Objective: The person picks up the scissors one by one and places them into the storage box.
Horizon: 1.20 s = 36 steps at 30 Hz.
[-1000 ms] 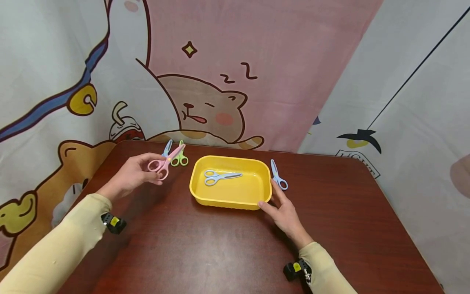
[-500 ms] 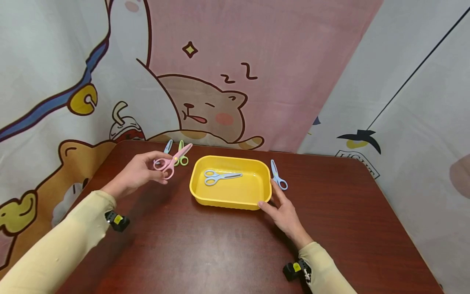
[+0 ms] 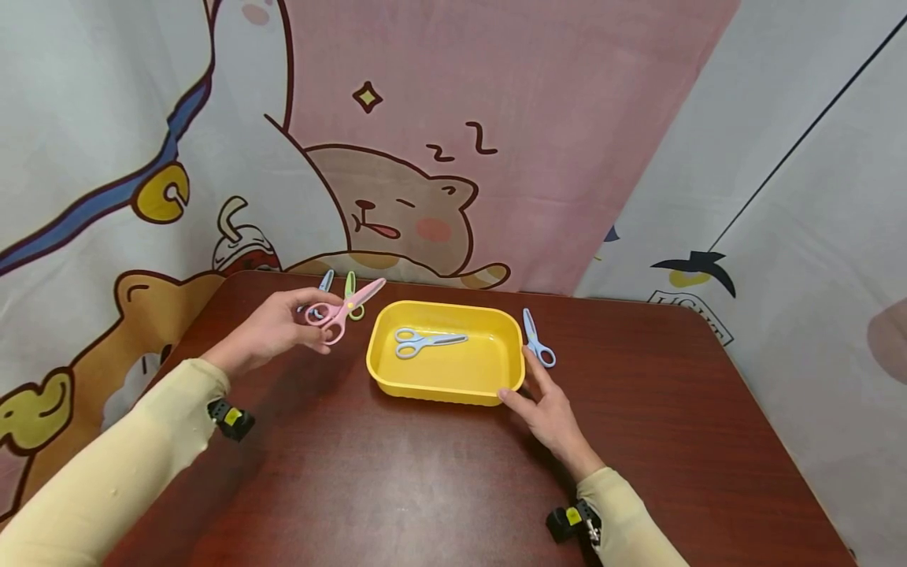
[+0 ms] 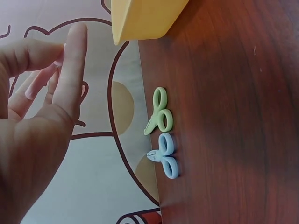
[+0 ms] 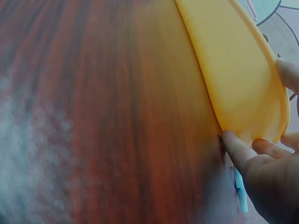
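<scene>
My left hand (image 3: 265,335) holds a pair of pink scissors (image 3: 350,305) by the handle rings above the table, left of the yellow tray (image 3: 435,391). The blades point up and right. In the left wrist view the hand hides nearly all of them. One pair of light blue scissors (image 3: 434,340) lies inside the tray. My right hand (image 3: 556,417) holds the tray's near right corner, thumb (image 5: 288,74) at the rim and fingers (image 5: 240,151) along the outer wall.
Green scissors (image 4: 162,112) and blue scissors (image 4: 166,156) lie at the table's back left. Another blue pair (image 3: 538,342) lies right of the tray, by my right fingertips. A printed cloth (image 3: 567,142) hangs behind the dark wood table (image 3: 425,488).
My left hand has moved to the right toward the tray, carrying the pink scissors. My right hand and the tray have stayed in place.
</scene>
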Each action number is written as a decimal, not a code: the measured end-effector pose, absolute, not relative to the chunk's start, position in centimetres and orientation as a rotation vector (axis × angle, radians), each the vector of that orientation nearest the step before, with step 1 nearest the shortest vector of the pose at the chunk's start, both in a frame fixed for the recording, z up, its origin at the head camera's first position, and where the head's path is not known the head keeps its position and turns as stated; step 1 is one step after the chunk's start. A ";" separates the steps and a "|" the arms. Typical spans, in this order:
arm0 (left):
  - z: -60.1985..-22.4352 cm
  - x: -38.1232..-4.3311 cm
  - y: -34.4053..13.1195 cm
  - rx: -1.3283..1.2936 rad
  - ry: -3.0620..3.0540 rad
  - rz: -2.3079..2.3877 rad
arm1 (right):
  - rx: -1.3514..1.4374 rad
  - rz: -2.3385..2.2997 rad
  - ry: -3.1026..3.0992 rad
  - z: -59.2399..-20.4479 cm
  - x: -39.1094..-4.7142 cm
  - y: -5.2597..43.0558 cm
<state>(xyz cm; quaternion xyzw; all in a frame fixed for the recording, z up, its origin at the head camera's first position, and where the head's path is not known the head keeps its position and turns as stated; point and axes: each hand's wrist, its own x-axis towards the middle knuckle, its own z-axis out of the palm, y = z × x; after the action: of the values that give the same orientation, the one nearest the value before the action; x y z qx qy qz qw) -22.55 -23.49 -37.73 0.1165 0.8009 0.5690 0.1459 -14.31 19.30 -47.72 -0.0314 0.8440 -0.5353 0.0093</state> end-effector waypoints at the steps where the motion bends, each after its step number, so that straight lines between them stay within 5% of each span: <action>1: -37.6 -22.6 -23.4 0.339 2.306 1.632 | -0.099 -1.675 2.635 -47.7 -14.3 19.3; 36: -34.6 -23.8 -19.9 0.476 2.313 1.373 | -0.096 -1.712 2.612 -47.9 -14.3 19.3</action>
<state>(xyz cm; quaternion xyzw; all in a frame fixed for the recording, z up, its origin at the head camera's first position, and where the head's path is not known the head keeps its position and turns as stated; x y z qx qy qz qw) -23.79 -19.87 -34.61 0.1705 0.8291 0.4920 0.2037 -14.27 19.26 -47.90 -0.0308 0.8359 -0.5480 0.0083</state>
